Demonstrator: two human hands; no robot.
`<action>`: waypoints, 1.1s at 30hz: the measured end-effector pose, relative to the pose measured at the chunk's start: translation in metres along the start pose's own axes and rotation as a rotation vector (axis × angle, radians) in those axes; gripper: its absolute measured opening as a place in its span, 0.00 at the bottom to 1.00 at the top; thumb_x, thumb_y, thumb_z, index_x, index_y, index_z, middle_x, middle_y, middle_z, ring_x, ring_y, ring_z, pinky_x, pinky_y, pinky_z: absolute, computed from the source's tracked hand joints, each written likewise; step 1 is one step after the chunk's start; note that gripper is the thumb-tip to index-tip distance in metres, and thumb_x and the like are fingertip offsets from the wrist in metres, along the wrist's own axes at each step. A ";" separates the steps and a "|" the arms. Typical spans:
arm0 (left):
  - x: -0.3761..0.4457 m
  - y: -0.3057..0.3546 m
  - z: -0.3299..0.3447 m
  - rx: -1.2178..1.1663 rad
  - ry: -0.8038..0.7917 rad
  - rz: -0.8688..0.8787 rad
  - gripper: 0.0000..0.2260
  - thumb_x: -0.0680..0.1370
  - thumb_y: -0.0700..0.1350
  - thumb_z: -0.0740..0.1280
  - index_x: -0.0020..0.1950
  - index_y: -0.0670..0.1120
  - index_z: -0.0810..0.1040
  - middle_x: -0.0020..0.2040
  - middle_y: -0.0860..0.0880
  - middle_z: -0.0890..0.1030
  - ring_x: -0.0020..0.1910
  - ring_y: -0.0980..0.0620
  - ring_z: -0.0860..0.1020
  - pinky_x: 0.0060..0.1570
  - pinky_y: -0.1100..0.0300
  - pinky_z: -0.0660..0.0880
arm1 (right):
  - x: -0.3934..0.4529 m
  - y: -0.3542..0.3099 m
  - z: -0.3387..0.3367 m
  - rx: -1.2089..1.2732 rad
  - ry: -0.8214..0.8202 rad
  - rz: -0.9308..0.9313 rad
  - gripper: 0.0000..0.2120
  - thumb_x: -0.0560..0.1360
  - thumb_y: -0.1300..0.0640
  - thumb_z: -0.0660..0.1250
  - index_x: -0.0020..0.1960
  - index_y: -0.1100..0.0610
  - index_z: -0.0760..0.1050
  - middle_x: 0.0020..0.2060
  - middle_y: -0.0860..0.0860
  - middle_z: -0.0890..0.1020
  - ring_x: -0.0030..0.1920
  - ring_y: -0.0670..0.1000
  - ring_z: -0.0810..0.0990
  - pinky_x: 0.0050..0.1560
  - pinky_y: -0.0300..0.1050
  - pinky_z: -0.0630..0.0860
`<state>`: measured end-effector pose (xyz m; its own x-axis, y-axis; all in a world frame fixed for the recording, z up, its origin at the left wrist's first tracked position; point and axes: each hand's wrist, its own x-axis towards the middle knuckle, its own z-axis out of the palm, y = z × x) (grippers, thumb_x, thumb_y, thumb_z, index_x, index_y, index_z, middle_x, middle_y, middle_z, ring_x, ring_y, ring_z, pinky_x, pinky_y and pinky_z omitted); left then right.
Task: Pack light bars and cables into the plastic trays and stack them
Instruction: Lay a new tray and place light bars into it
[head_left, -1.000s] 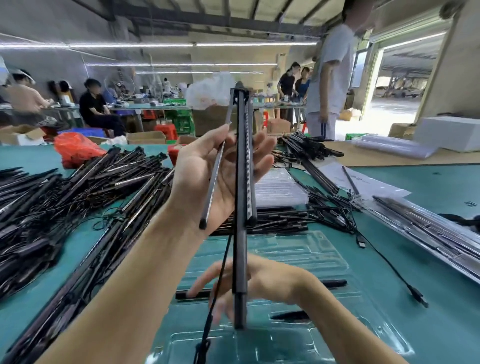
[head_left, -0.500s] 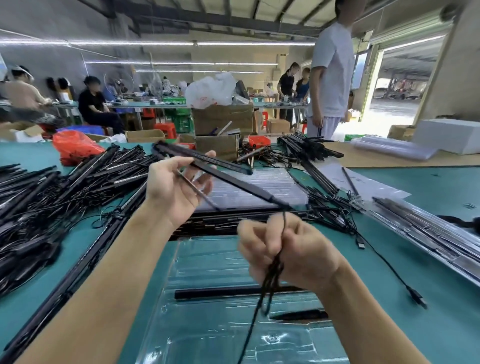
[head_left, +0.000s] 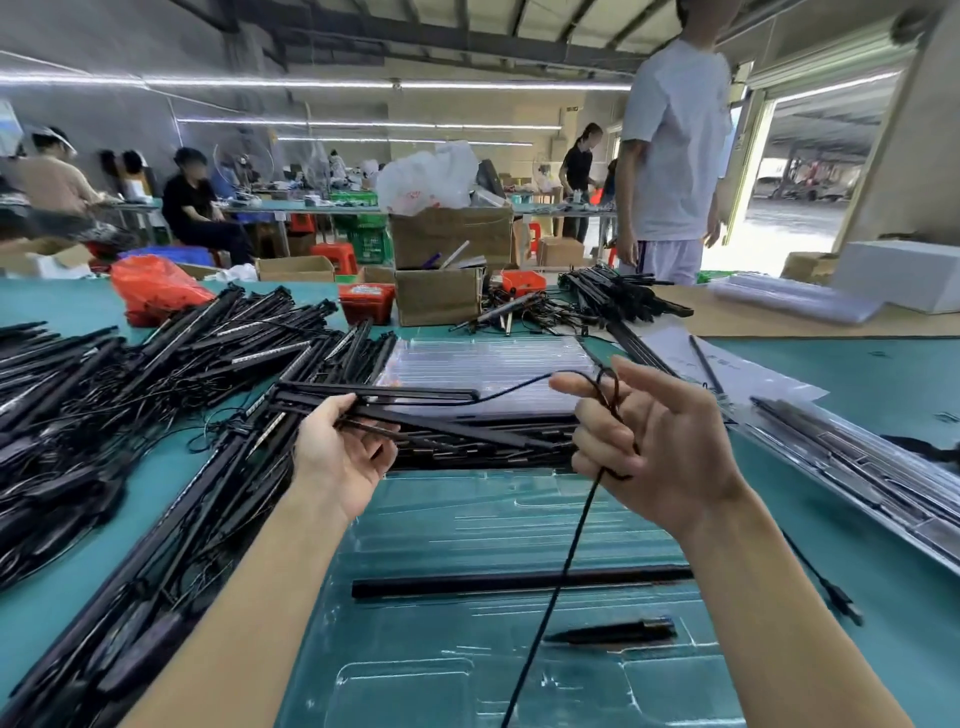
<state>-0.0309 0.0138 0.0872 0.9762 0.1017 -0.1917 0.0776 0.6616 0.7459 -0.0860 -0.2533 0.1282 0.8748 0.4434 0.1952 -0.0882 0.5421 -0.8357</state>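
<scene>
Pile (head_left: 130, 395): loose bars and cables are lying heaped along the table's left edge, untouched.
Left hand (head_left: 337, 457): a bundle of bars (head_left: 415, 410) is being gripped at its left end, fingers curled round it; it is now being held level over the tray's far edge, where a second ago it was being held upright.
Cable (head_left: 566, 551): it is being led from the bars' right end to the right hand, its tail hanging down across the tray.
Right hand (head_left: 654, 441): the cable is being wound round the lower fingers, which are curled on it; the forefinger is being held out straight.
Tray (head_left: 467, 519): one bar (head_left: 519, 582) and a plug (head_left: 613, 631) are already lying in its slots near the front edge.
Meaning: the cable is judged to be being coiled so that bars and coil can be laid in together.
</scene>
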 end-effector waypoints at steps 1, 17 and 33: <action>0.000 -0.003 -0.001 0.030 0.008 0.017 0.10 0.82 0.46 0.59 0.48 0.45 0.77 0.40 0.48 0.84 0.28 0.54 0.80 0.25 0.65 0.74 | 0.000 0.000 -0.001 0.006 0.017 -0.032 0.20 0.78 0.52 0.61 0.59 0.65 0.81 0.27 0.49 0.68 0.24 0.46 0.66 0.29 0.41 0.71; -0.001 -0.050 -0.014 0.189 -0.026 0.028 0.12 0.84 0.44 0.58 0.60 0.41 0.78 0.56 0.40 0.82 0.44 0.45 0.80 0.31 0.54 0.80 | -0.017 -0.010 0.052 -0.264 -0.511 0.155 0.23 0.82 0.57 0.59 0.76 0.58 0.63 0.33 0.55 0.75 0.25 0.46 0.71 0.24 0.37 0.67; 0.000 -0.062 -0.025 0.162 -0.121 0.114 0.17 0.82 0.42 0.64 0.71 0.49 0.65 0.58 0.39 0.83 0.44 0.44 0.84 0.35 0.49 0.81 | 0.001 -0.030 0.081 0.061 -0.303 -0.296 0.18 0.81 0.63 0.58 0.69 0.66 0.69 0.51 0.51 0.85 0.44 0.49 0.82 0.40 0.39 0.77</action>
<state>-0.0407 -0.0084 0.0249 0.9969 0.0729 -0.0296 -0.0129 0.5219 0.8529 -0.1209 -0.2114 0.1953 0.6877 0.4473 0.5719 0.1094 0.7149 -0.6906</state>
